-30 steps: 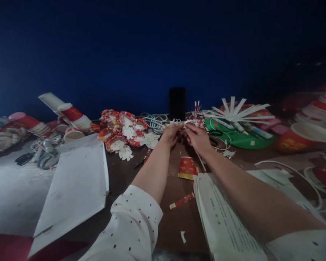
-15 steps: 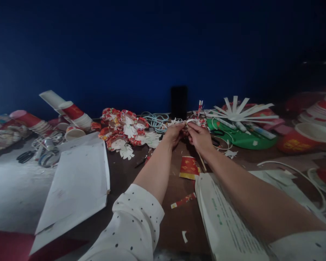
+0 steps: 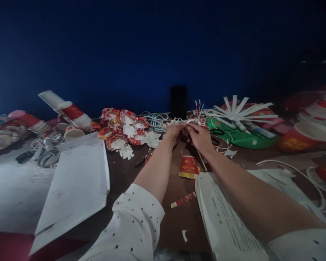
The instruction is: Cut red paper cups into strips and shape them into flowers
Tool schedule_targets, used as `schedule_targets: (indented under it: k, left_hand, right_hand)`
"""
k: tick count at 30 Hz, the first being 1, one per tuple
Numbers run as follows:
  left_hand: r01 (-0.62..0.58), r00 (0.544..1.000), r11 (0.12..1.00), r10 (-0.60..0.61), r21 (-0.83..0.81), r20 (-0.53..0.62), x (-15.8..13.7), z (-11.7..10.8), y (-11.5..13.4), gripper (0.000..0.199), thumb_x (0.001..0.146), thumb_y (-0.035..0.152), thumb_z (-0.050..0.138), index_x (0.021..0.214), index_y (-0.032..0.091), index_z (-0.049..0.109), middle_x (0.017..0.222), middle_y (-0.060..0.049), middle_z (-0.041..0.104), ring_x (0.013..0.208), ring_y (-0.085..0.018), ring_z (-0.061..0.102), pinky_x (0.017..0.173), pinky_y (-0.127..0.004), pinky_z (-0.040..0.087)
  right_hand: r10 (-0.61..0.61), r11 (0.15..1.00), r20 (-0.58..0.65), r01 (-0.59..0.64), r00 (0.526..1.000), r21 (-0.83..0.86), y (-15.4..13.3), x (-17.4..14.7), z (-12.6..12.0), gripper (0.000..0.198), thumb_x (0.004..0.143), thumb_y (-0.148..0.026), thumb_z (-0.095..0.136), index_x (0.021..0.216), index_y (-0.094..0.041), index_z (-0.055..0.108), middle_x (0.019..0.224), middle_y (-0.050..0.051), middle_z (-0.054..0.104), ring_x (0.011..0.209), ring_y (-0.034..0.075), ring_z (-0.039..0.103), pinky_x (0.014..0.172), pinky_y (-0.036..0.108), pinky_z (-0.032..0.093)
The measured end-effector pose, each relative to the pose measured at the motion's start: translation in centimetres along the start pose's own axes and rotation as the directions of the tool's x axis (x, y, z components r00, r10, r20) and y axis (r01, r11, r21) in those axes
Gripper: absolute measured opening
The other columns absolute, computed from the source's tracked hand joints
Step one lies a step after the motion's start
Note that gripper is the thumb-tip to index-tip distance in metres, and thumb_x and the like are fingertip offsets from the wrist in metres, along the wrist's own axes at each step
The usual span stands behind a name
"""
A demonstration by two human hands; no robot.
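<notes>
My left hand and my right hand meet fingertip to fingertip above the middle of the table. Both are closed in a pinch on something small, mostly hidden by the fingers; a whitish edge shows at the right fingertips. Just beyond them thin red-and-white strips stick up; whether the hands hold these I cannot tell. A thin wooden stick slants down from under my right hand. Nearer me lie a red-and-gold piece of paper cup and a narrow red strip.
White boards lie left, near black-handled scissors and stacked paper cups. Red-and-white paper crafts and a blue cord sit behind. To the right are a fan of white strips, a green sheet and a printed packet.
The thin strips beyond my hands have spread apart and shifted slightly left. My fingers have moved a little; both hands stay together in the same place.
</notes>
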State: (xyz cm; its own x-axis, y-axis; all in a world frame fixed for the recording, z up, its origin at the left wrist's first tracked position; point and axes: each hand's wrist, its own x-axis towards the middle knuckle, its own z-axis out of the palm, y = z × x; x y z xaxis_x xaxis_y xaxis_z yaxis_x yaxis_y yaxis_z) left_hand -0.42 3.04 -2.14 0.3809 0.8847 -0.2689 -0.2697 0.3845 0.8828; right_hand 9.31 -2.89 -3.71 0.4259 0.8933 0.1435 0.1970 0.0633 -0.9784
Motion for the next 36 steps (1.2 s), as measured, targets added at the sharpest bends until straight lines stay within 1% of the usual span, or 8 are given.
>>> schedule_targets:
  k: [5, 8, 11, 14, 19, 25, 30, 36]
  left_hand:
    - [0.004, 1.000, 0.999, -0.003, 0.037, -0.017, 0.0, 0.5, -0.2, 0.026, 0.084, 0.009, 0.058, 0.059, 0.015, 0.057, 0.050, 0.002, 0.048, 0.044, -0.007, 0.043, 0.051, -0.020, 0.035]
    - [0.005, 0.999, 0.999, -0.003, 0.044, -0.038, 0.1, 0.6, -0.3, 0.023, 0.083, 0.009, 0.060, 0.060, 0.015, 0.060, 0.053, 0.001, 0.051, 0.046, -0.007, 0.045, 0.052, -0.020, 0.036]
    - [-0.002, 0.998, 0.998, 0.006, 0.057, -0.066, 0.4, 0.6, -0.5, 0.020, 0.081, 0.010, 0.062, 0.062, 0.015, 0.061, 0.054, 0.001, 0.052, 0.047, -0.006, 0.043, 0.053, -0.019, 0.036]
    - [-0.014, 0.996, 0.996, 0.021, 0.084, -0.089, 0.7, 0.5, -0.7, 0.019, 0.081, 0.012, 0.064, 0.062, 0.016, 0.062, 0.054, 0.001, 0.051, 0.048, -0.007, 0.044, 0.053, -0.020, 0.037]
    - [-0.032, 0.995, 0.995, 0.041, 0.098, -0.088, 0.7, 0.7, -0.8, 0.026, 0.081, 0.014, 0.066, 0.057, 0.016, 0.057, 0.052, 0.002, 0.049, 0.047, -0.007, 0.042, 0.051, -0.020, 0.036]
    - [0.003, 0.991, 0.998, 0.006, 0.066, -0.134, 0.7, 1.0, -0.6, 0.023, 0.080, 0.013, 0.068, 0.060, 0.016, 0.057, 0.053, 0.004, 0.049, 0.048, -0.007, 0.044, 0.048, -0.017, 0.035]
    - [0.032, 0.993, 0.999, -0.032, -0.001, -0.116, 0.3, 0.9, -0.3, 0.021, 0.083, 0.010, 0.065, 0.063, 0.015, 0.060, 0.054, 0.004, 0.047, 0.048, -0.005, 0.042, 0.051, -0.016, 0.036]
    - [0.052, 0.993, 0.998, -0.047, 0.039, -0.107, -0.2, 1.1, 0.1, 0.026, 0.085, 0.011, 0.063, 0.061, 0.015, 0.055, 0.053, 0.005, 0.044, 0.047, -0.005, 0.039, 0.053, -0.017, 0.039]
  right_hand:
    - [0.006, 1.000, -0.055, -0.004, 0.998, 0.031, -0.2, 0.6, 0.1, 0.032, 0.081, -0.043, 0.060, 0.093, -0.019, 0.078, 0.062, 0.002, 0.069, 0.047, 0.019, 0.059, 0.046, 0.032, 0.051]
    - [-0.098, 0.979, -0.132, 0.071, 0.986, -0.190, -0.1, 1.1, -0.1, 0.029, 0.082, -0.041, 0.059, 0.085, -0.019, 0.078, 0.064, 0.004, 0.070, 0.058, 0.022, 0.064, 0.058, 0.033, 0.053]
    - [-0.185, 0.899, -0.165, 0.099, 0.969, -0.426, -0.3, 1.1, -0.3, 0.028, 0.084, -0.039, 0.058, 0.082, -0.020, 0.078, 0.071, 0.006, 0.072, 0.071, 0.023, 0.066, 0.070, 0.034, 0.051]
    - [-0.191, 0.871, -0.183, 0.080, 0.964, -0.485, -0.6, 1.0, -0.5, 0.027, 0.083, -0.039, 0.058, 0.084, -0.022, 0.079, 0.077, 0.006, 0.075, 0.075, 0.024, 0.067, 0.072, 0.033, 0.049]
    - [-0.212, 0.887, -0.207, 0.099, 0.955, -0.451, -0.4, 1.1, -0.4, 0.027, 0.083, -0.037, 0.058, 0.084, -0.021, 0.079, 0.080, 0.007, 0.076, 0.077, 0.024, 0.067, 0.073, 0.033, 0.048]
    - [-0.222, 0.945, -0.235, 0.149, 0.946, -0.292, 0.0, 1.5, -0.2, 0.025, 0.079, -0.032, 0.057, 0.075, -0.017, 0.076, 0.074, 0.006, 0.073, 0.073, 0.022, 0.066, 0.074, 0.031, 0.048]
    - [-0.150, 0.982, -0.237, 0.116, 0.960, -0.152, -0.2, 1.2, 0.0, 0.022, 0.076, -0.032, 0.058, 0.069, -0.017, 0.073, 0.067, 0.002, 0.068, 0.073, 0.021, 0.064, 0.074, 0.030, 0.048]
    - [-0.105, 0.993, -0.223, 0.089, 0.969, -0.077, 0.0, 1.1, -0.1, 0.023, 0.075, -0.035, 0.058, 0.068, -0.017, 0.071, 0.065, -0.001, 0.064, 0.074, 0.019, 0.061, 0.073, 0.030, 0.048]
